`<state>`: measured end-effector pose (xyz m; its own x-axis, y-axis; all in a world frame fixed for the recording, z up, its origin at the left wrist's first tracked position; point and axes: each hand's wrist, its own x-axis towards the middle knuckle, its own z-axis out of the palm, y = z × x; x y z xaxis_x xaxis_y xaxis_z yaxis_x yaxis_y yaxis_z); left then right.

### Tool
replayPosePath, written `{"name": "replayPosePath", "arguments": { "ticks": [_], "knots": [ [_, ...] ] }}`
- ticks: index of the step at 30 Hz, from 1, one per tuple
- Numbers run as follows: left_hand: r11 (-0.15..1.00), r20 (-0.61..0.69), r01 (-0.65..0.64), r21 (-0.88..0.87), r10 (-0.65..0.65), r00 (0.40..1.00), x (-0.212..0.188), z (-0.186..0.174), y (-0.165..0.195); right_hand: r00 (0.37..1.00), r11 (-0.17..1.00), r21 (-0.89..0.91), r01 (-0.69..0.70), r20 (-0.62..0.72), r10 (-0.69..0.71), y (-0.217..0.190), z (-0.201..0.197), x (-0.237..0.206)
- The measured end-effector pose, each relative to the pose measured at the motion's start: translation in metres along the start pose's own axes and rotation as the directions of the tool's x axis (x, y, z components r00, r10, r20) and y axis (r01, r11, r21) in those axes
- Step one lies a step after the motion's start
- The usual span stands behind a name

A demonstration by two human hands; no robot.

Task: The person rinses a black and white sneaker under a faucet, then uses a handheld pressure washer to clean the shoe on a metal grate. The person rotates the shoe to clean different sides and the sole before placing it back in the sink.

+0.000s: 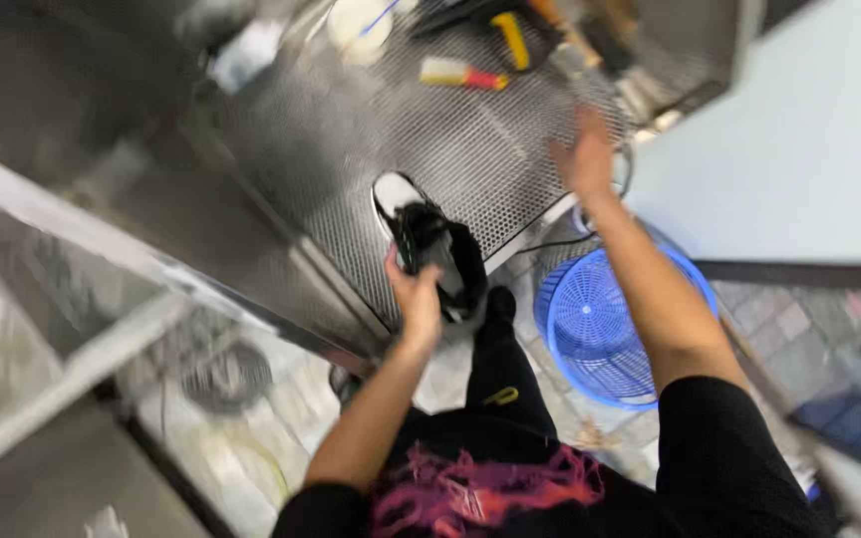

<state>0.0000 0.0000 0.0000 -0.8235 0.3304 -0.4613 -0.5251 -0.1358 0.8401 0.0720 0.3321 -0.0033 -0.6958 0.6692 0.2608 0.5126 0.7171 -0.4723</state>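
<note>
Two hands are working here: your left hand (417, 299) is closing around a black shoe with a white sole (429, 251), holding it at the near edge of the perforated grey metal worktop (351, 139); your right hand (584, 157) is reaching with fingers spread and empty above the far side of that surface. I judge you are doing best by keeping the shoe's weight over the top and steadying it before letting go; motion is blurring everything; the yellow and red tools (470, 72) are staying unclear; your arm is partly covering the round blue plastic basket (590, 329).
</note>
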Motion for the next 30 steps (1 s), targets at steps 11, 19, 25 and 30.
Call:
{"name": "replayPosePath", "arguments": {
  "ticks": [11,19,25,30],
  "knots": [
    [0.891,-0.321,-0.143,0.431,0.299,0.899,0.127,-0.028,0.006,0.875,0.985,-0.106,-0.135,0.455,0.169,0.014,0.056,0.233],
    [0.729,-0.212,-0.153,0.667,0.383,0.899,0.109,-0.031,0.026,0.934,0.968,0.218,-0.125,0.354,0.041,0.022,0.036,0.231],
    [0.819,-0.231,-0.121,0.561,0.295,0.927,0.107,-0.026,0.028,0.762,0.496,0.646,-0.581,0.645,0.053,0.014,-0.054,0.120],
    [0.947,-0.401,-0.271,0.174,0.320,0.859,0.121,-0.010,-0.005,0.720,0.817,0.410,-0.405,0.694,0.008,-0.043,-0.074,-0.005]
  ]
}}
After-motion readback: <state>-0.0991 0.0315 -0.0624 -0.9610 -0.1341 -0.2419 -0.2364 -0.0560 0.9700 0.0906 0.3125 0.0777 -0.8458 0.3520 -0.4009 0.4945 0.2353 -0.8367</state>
